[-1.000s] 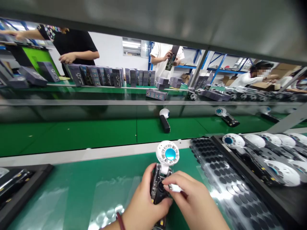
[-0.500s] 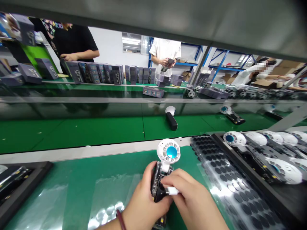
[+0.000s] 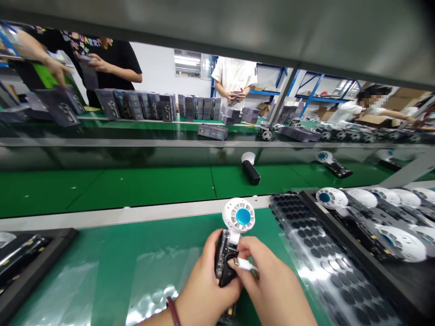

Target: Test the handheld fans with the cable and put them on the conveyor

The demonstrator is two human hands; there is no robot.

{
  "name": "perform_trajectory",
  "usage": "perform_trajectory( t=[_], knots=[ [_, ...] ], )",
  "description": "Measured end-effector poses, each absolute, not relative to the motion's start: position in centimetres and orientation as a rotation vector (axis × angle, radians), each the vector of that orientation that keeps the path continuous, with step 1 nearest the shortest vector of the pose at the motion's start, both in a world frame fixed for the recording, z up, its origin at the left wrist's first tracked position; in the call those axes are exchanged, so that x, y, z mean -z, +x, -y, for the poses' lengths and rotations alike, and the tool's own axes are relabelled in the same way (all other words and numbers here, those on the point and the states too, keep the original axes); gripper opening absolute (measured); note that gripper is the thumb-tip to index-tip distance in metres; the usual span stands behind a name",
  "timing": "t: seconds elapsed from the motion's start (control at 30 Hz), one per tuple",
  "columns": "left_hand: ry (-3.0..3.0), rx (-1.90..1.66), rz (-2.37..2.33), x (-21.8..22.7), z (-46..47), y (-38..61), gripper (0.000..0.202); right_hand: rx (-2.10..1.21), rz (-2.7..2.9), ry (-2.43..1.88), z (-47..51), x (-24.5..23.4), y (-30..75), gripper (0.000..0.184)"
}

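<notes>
My left hand (image 3: 207, 285) is wrapped round the dark, partly clear body of a handheld fan (image 3: 222, 258). Its white round head (image 3: 239, 215), with slots and a blue centre, points up and away from me. Close against the body's right side, the fingers of my right hand (image 3: 272, 280) are closed on a white cable plug (image 3: 245, 264), whose metal tip shows near the fan. A fingertip of that hand touches a dark round part of the body. The fan's lower end is partly hidden behind my left hand.
Sheets of black round stickers (image 3: 316, 244) lie to the right, beside a black tray (image 3: 404, 285) of fans. Another tray (image 3: 61, 235) stands at left. Beyond a pale rail, a green conveyor (image 3: 163, 185) carries a fan (image 3: 251, 172). Co-workers handle grey boxes (image 3: 136, 104) across the line.
The white plug has turned and its metal tip now shows. My left hand and the fan have hardly moved. Fans on the conveyor have shifted right; the far box has shifted left.
</notes>
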State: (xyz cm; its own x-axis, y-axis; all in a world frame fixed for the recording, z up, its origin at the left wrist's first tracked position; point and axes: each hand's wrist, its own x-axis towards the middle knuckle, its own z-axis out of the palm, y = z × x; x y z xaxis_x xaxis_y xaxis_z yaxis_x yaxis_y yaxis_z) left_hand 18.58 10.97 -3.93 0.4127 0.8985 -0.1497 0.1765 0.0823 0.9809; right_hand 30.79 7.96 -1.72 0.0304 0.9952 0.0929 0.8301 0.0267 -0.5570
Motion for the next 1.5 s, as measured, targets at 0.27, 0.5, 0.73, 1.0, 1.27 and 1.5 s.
perform_trajectory(
  t=[0.27, 0.5, 0.73, 1.0, 1.27, 1.5],
  knots=[
    [1.154, -0.731, -0.852, 4.0, -11.1, 17.9, 0.054, -1.021, 1.429, -1.632, -9.3, 1.9, 32.2, 0.015],
    [0.741, -0.735, -0.732, 3.2, -11.9, 17.3, 0.044, -1.153, 1.389, -1.489, -9.0, 2.1, 32.1, 0.031],
    [0.658, -0.782, -0.708, 2.9, -12.5, 16.9, 0.029, -1.001, 1.606, -1.463, -8.7, 1.4, 31.1, 0.022],
    [0.773, -0.777, -0.709, 2.6, -12.2, 16.8, 0.04, -0.929, 1.664, -1.494, -8.8, 1.4, 31.1, 0.02],
    [0.774, -0.752, -0.66, 2.8, -12.8, 16.4, 0.044, -0.933, 1.627, -1.608, -8.7, 1.7, 31.1, 0.021],
    [0.867, -0.742, -0.694, 2.9, -12.9, 16.3, 0.043, -0.937, 1.588, -1.536, -8.7, 2.4, 30.8, 0.022]
  ],
)
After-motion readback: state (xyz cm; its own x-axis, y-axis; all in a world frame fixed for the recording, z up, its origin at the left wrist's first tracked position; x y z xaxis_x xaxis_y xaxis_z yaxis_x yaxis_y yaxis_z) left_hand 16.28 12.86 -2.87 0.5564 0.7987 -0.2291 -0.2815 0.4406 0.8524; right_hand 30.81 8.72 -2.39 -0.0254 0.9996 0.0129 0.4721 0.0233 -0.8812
